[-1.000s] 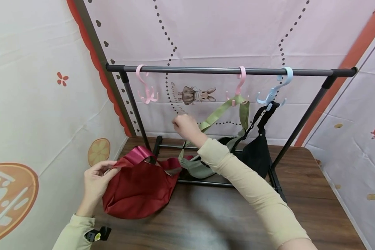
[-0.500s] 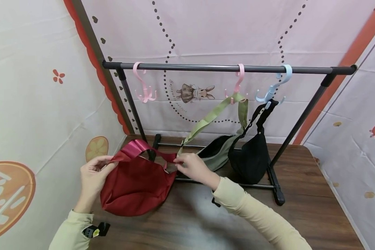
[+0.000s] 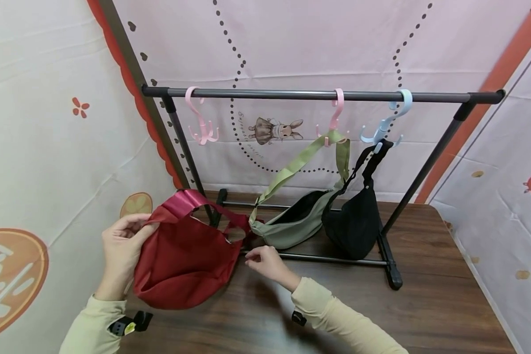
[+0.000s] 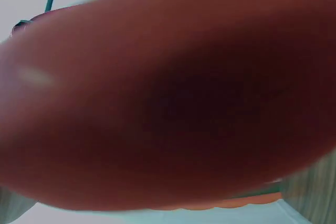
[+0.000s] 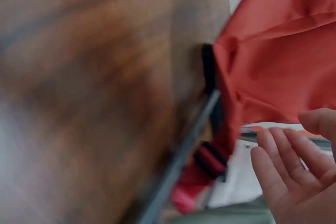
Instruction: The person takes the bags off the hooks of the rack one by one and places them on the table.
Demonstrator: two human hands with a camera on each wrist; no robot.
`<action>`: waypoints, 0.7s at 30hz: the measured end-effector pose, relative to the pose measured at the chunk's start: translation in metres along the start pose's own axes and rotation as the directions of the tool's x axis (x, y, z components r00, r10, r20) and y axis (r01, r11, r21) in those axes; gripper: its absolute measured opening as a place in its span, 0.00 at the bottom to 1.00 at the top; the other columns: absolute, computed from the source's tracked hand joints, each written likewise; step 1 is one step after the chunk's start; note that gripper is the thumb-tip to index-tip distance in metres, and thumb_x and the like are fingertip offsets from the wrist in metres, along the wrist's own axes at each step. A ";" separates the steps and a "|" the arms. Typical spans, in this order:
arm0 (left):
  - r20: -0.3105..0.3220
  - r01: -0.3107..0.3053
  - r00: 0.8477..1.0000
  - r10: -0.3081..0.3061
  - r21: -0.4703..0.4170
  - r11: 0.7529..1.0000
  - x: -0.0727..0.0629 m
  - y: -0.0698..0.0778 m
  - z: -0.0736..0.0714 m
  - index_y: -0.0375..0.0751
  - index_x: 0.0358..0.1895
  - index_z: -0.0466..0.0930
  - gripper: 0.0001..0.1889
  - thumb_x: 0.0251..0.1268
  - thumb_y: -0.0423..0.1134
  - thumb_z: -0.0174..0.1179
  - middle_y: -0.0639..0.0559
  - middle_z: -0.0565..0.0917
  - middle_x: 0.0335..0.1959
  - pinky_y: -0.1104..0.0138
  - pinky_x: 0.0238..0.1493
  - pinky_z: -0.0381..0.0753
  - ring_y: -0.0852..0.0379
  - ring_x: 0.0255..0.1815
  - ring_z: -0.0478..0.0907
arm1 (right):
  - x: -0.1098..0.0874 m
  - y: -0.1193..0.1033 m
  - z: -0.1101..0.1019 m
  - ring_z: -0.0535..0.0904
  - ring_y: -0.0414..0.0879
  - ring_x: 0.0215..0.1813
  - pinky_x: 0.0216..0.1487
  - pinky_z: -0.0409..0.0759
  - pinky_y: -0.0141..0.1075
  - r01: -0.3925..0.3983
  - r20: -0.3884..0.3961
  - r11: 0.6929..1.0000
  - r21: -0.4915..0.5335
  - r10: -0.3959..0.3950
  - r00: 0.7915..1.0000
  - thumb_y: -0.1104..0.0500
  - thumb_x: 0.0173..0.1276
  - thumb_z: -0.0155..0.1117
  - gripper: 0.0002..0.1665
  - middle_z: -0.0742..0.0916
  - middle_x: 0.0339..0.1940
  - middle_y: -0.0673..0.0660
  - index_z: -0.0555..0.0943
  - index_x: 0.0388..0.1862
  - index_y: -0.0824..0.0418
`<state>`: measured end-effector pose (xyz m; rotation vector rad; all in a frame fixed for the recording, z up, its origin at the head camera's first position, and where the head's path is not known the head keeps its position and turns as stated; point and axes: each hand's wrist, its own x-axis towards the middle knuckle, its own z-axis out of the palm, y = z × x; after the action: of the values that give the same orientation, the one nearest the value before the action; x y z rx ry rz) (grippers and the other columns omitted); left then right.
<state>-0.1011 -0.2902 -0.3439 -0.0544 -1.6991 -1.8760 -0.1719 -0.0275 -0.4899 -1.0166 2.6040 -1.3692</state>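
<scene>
My left hand (image 3: 123, 253) pinches the upper left corner of a red bag (image 3: 183, 260), holding it tilted at the front left of the rack. The bag's shiny wine-red strap (image 3: 190, 202) loops over its top. The same red fabric (image 4: 157, 93) fills most of the left wrist view, blurred and hiding the hand. My right hand (image 3: 270, 265) is beside the bag's right edge, apart from it, below a green bag (image 3: 292, 228). In the right wrist view its fingers (image 5: 273, 166) are loosely bent with nothing between them, near the red bag's strap buckle (image 5: 210, 160).
A black rack (image 3: 270, 93) stands on the wooden table (image 3: 429, 275). The green bag hangs from a pink hook (image 3: 337, 115), a black bag (image 3: 351, 226) from a blue hook (image 3: 387, 123). Another pink hook (image 3: 201, 120) hangs at the left. Printed cloth walls (image 3: 71, 147) surround the table.
My right hand has come down from in front of the rack, past the red bag's strap, to beside the bag. My left hand has shifted slightly left with the red bag.
</scene>
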 end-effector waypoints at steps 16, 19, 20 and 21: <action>0.086 -0.094 0.991 0.103 -0.100 0.991 -0.004 0.018 0.010 0.26 0.33 0.81 0.11 0.46 0.13 0.57 0.50 0.84 0.27 0.77 0.27 0.78 0.61 0.25 0.80 | 0.003 0.006 0.080 0.81 0.51 0.39 0.45 0.79 0.43 -0.570 0.364 0.301 0.764 0.528 0.767 0.63 0.59 0.60 0.19 0.84 0.36 0.57 0.73 0.48 0.70; 0.068 -0.078 0.994 0.084 -0.092 0.993 -0.006 0.020 0.011 0.26 0.33 0.80 0.11 0.46 0.13 0.57 0.50 0.84 0.26 0.76 0.26 0.78 0.61 0.25 0.80 | 0.004 0.005 0.084 0.79 0.43 0.32 0.42 0.80 0.40 -0.564 0.377 0.243 0.789 0.534 0.757 0.64 0.59 0.59 0.10 0.83 0.29 0.53 0.75 0.40 0.65; 0.052 -0.067 0.996 0.072 -0.086 0.994 -0.006 0.020 0.010 0.26 0.33 0.81 0.11 0.46 0.13 0.57 0.50 0.84 0.26 0.76 0.26 0.78 0.61 0.24 0.80 | 0.004 0.005 0.085 0.79 0.42 0.30 0.40 0.80 0.39 -0.559 0.372 0.234 0.796 0.539 0.756 0.65 0.59 0.59 0.08 0.82 0.27 0.53 0.75 0.38 0.65; 0.034 -0.055 0.998 0.058 -0.080 0.995 -0.007 0.021 0.010 0.26 0.34 0.81 0.11 0.47 0.14 0.57 0.50 0.84 0.25 0.76 0.25 0.78 0.61 0.24 0.80 | 0.003 0.006 0.086 0.79 0.40 0.28 0.38 0.80 0.36 -0.554 0.366 0.227 0.801 0.547 0.753 0.66 0.58 0.59 0.06 0.82 0.26 0.52 0.76 0.36 0.64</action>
<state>-0.0899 -0.2784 -0.3261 -0.1674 -1.6297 -1.9105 -0.1507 -0.0896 -0.5459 0.1145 1.4193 -2.0010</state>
